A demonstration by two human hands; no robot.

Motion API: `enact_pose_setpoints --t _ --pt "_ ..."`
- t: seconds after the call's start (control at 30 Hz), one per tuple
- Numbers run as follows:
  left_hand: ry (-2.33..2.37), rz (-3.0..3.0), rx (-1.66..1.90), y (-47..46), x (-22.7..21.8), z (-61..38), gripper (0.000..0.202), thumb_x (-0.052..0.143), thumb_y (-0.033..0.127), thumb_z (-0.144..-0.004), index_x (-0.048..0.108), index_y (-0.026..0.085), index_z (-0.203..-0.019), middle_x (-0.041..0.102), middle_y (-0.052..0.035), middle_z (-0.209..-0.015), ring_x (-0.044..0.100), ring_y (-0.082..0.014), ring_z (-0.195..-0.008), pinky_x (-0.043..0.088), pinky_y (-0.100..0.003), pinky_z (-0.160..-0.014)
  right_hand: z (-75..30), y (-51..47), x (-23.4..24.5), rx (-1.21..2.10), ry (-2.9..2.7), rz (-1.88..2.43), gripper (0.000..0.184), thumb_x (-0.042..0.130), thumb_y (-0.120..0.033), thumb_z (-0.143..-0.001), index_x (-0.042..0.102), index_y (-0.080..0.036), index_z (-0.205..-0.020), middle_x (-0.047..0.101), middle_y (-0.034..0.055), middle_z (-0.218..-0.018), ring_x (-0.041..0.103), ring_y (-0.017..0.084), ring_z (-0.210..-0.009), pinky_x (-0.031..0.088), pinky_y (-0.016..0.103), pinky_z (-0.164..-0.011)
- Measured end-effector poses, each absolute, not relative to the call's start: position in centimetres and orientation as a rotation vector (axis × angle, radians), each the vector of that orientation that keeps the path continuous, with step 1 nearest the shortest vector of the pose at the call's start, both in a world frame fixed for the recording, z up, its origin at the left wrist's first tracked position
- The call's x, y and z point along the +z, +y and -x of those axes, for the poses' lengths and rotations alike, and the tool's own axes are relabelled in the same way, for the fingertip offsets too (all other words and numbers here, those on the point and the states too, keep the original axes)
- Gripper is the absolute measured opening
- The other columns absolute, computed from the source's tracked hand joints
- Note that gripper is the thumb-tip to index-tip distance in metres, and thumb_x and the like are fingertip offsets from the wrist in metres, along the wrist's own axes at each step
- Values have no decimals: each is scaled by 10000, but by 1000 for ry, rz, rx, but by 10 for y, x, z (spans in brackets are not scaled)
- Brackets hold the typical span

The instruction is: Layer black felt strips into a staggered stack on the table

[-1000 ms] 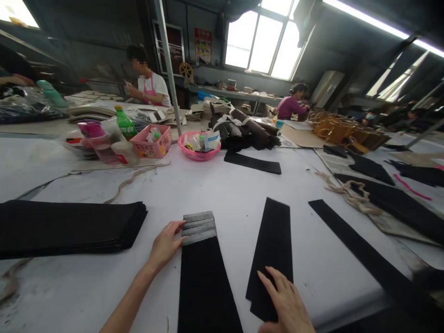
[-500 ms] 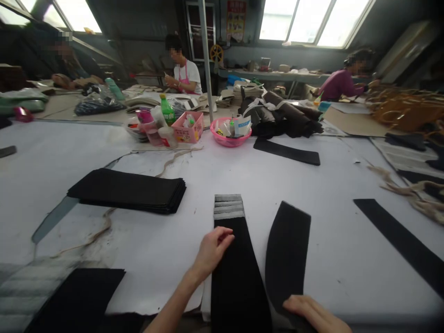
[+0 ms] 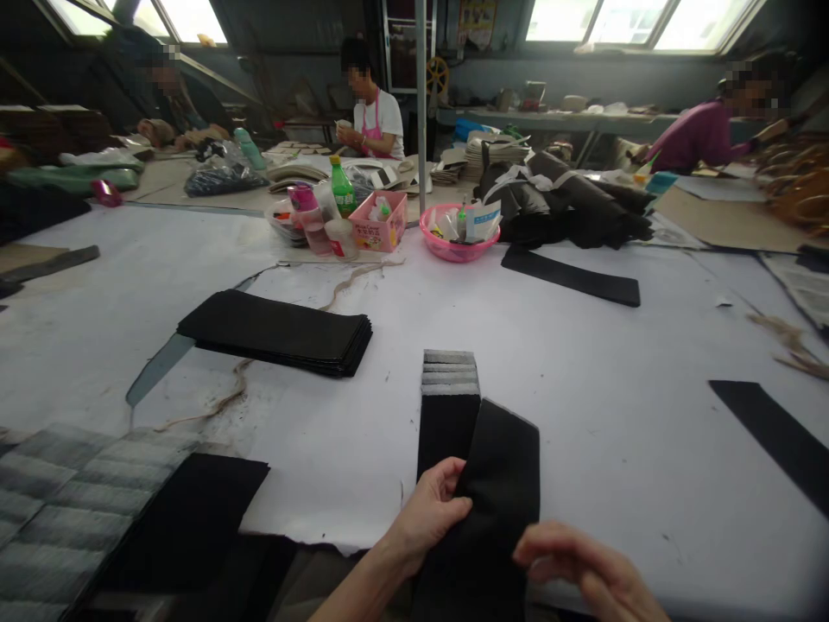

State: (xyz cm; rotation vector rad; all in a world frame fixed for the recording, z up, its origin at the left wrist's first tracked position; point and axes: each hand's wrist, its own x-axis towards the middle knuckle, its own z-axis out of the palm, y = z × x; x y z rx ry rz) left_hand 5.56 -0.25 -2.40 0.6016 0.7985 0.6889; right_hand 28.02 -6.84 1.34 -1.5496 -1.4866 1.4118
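Observation:
A black fabric strip [image 3: 502,484] lies lifted over a staggered pile of black strips with grey ends [image 3: 449,389] on the white table [image 3: 583,380]. My left hand [image 3: 427,514] is closed on the strip's left edge, thumb on top. My right hand [image 3: 583,574] hovers at the strip's lower right, blurred by motion, fingers partly curled and close to the fabric.
A flat stack of black pieces [image 3: 278,331] lies to the left. Grey and black sheets [image 3: 97,510] overhang the near left edge. A pink basket [image 3: 458,238], pink box [image 3: 382,223] and bottles [image 3: 341,190] stand mid-table. Other people work at the far benches.
The separate black strip that lay right of the pile is now picked up and sits over the pile. My left hand slid back toward me and took its edge. The view turned left.

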Motion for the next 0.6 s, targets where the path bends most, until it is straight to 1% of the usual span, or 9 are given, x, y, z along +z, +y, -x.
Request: enact_pose_setpoints --t 0.03,0.1,0.17,0.23,0.3,0.37,0.43,0.5,0.6 --pt "789 -620 719 -5 -22 -54 326 662 108 -729 610 172 -1044 686 -62 -986 645 -188 -917 472 -268 -803 -287 -62 7 1318 -1273 1675 462 475 -609 -861 690 -272 -1094 703 101 -1064 673 290 -972 571 407 -824" --pt "775 -654 759 -10 -18 -51 300 651 120 -757 617 181 -1049 678 -66 -1031 634 -199 -970 468 -281 -846 -294 -49 -8 1138 -892 1823 534 625 -580 -793 631 -213 -1181 682 117 -1131 640 300 -1048 567 406 -844" --pt "769 -674 774 -15 -16 -49 282 649 136 -777 619 185 -1053 676 -69 -1040 629 -207 -990 465 -288 -861 -293 -38 -19 1189 -702 1788 656 701 -554 -748 559 -196 -1279 674 117 -1159 621 298 -1085 562 403 -855" --pt "769 -693 789 -19 -16 -49 265 655 148 -782 622 184 -1043 676 -67 -1024 629 -207 -987 464 -285 -860 -284 -27 -22 1371 -664 1670 651 688 -537 -774 546 -192 -1307 677 113 -1159 634 284 -1060 559 396 -852" --pt "770 -706 805 -23 -16 -48 256 663 165 -788 621 183 -1040 673 -63 -1007 631 -203 -972 465 -288 -863 -272 -17 -21 1472 -677 1573 573 682 -521 -786 611 -182 -1243 689 108 -1135 653 276 -1011 558 381 -834" --pt "769 -704 805 -25 -15 -46 267 680 202 -793 609 185 -1050 667 -63 -1000 633 -202 -953 471 -301 -866 -260 -4 -18 1464 -721 1529 510 683 -514 -784 665 -181 -1170 707 95 -1088 664 271 -958 560 368 -802" --pt "773 -681 793 -26 -16 -43 300 692 269 -804 587 187 -1073 659 -68 -1008 633 -203 -934 480 -313 -857 -251 10 -19 1414 -816 1532 482 662 -532 -794 689 -187 -1129 725 77 -1014 670 262 -889 563 359 -756" --pt "829 -681 797 -23 -19 -39 326 681 362 -819 577 185 -1072 653 -67 -997 632 -200 -898 490 -305 -814 -244 24 -22 1364 -957 1573 477 630 -565 -801 707 -189 -1084 733 61 -924 667 255 -818 559 345 -694" --pt "1034 -769 801 -12 -28 -33 373 643 507 -814 600 181 -990 645 -40 -871 614 -181 -783 480 -263 -687 -237 40 -29 1324 -1137 1616 467 597 -598 -800 728 -185 -974 718 42 -794 648 243 -731 538 321 -626"
